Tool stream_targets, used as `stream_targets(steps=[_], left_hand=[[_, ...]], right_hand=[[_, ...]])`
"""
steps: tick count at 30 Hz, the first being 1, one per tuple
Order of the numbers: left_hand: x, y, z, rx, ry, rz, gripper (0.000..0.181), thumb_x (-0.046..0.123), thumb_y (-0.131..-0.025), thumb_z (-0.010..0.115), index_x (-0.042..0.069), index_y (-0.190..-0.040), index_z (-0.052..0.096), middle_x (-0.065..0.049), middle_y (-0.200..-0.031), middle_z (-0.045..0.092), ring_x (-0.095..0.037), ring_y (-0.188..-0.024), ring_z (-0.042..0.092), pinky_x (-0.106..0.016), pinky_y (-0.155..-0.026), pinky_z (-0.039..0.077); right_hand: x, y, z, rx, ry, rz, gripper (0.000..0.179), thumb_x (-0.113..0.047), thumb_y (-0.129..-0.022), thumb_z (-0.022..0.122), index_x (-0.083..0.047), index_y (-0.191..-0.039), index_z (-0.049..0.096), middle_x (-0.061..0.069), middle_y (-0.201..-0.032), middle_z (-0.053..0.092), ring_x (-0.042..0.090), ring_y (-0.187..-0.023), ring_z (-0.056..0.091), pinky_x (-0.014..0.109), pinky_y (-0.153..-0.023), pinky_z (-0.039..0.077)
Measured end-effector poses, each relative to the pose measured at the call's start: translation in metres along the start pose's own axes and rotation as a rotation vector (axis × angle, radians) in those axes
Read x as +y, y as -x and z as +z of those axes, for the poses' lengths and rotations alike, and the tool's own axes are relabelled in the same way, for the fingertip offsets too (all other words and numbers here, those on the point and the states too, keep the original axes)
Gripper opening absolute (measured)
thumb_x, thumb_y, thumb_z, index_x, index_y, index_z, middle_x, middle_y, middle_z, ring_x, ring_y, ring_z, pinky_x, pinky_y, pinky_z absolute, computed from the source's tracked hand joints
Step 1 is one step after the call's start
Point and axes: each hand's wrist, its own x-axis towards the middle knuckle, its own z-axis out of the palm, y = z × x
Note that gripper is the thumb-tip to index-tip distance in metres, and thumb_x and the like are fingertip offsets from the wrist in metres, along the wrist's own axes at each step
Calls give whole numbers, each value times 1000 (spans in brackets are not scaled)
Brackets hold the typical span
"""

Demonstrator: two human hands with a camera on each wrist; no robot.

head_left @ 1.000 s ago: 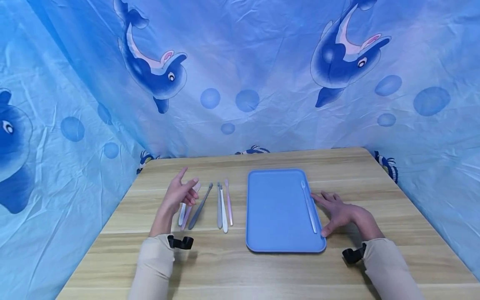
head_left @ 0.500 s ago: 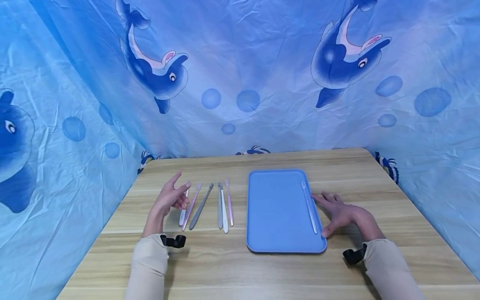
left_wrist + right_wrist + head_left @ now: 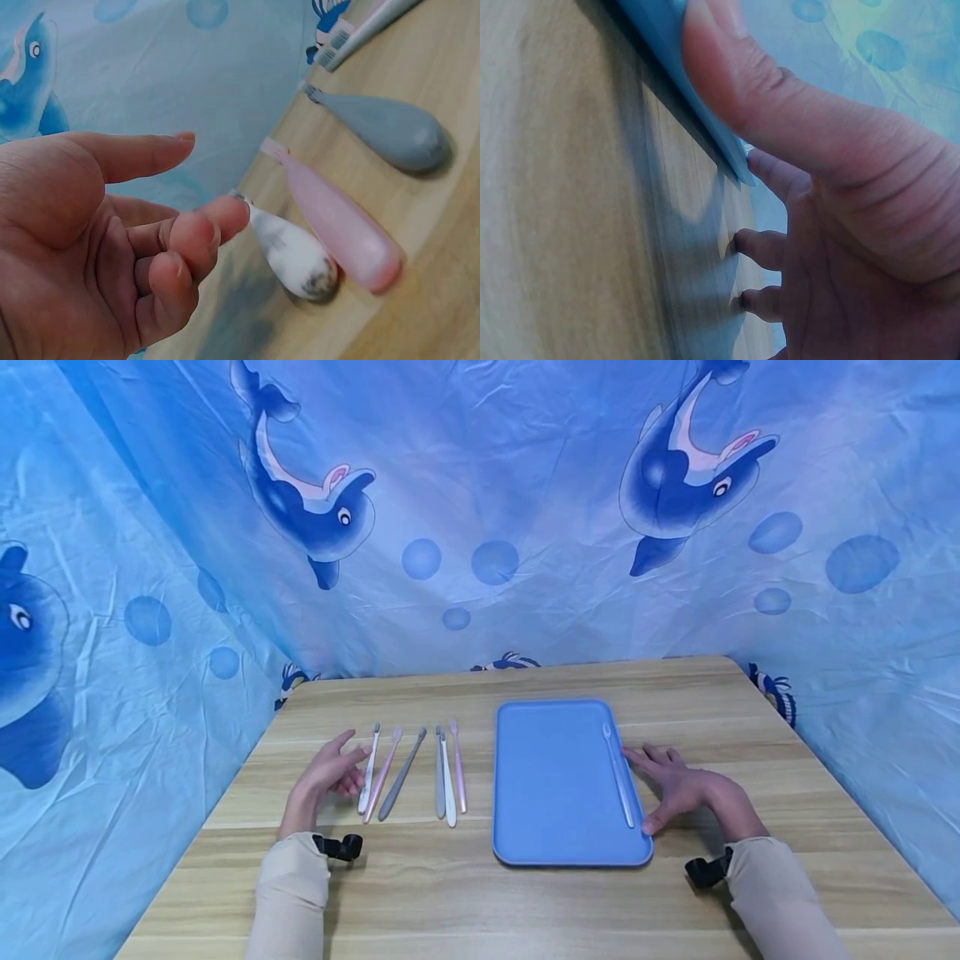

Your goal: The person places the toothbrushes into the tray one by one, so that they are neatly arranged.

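My left hand (image 3: 327,770) hovers just left of the toothbrushes with its fingers loosely bent and nothing held. Nearest to it lies a white toothbrush with dark speckles (image 3: 289,251), which the fingertips partly overlap in the left wrist view. Beside that are a pink toothbrush (image 3: 382,775) and a dark grey one (image 3: 402,775). On the right, my right hand (image 3: 678,787) rests at the edge of a blue tray (image 3: 555,777), its thumb (image 3: 772,105) against the rim and its fingers spread. A pale toothbrush (image 3: 618,777) lies along the tray's right side.
Between the left group and the tray lie a grey toothbrush (image 3: 439,777), a white toothbrush (image 3: 448,781) and a pink toothbrush (image 3: 459,768), close together. All stand on a wooden table (image 3: 465,902). A blue dolphin-print cloth (image 3: 480,485) hangs behind and at the sides.
My left hand has moved left and lower, off the toothbrushes it had covered, so the speckled white and pink ones show. The right hand and tray have stayed put.
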Motion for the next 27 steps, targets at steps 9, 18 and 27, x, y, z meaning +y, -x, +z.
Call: stream_targets(steps=[9, 18, 27], left_hand=[[-11, 0, 1, -11, -60, -50, 79, 28, -105, 51, 7, -162, 0, 2, -55, 60, -6, -43, 50, -20, -43, 46], [-17, 0, 3, -34, -125, -51, 80, 29, -103, 53, 5, -161, 4, 3, -55, 56, -7, -44, 48, -20, -43, 40], [-19, 3, 4, -55, -131, -69, 88, 33, -99, 61, 9, -162, 5, 4, -49, 54, -6, -40, 47, -20, -39, 40]], right_hand=[[1, -1, 1, -3, 0, 9, 132, -57, -64, 88, -9, -160, 12, 39, -160, 1, 73, -139, -2, 93, -96, 12], [1, -1, -1, -5, -5, 2, 132, -57, -63, 88, -8, -160, 12, 40, -160, 1, 73, -139, -2, 93, -96, 12], [1, 0, 0, -8, -2, 6, 132, -58, -64, 88, -9, -160, 12, 39, -160, 1, 73, -139, -2, 93, -96, 12]])
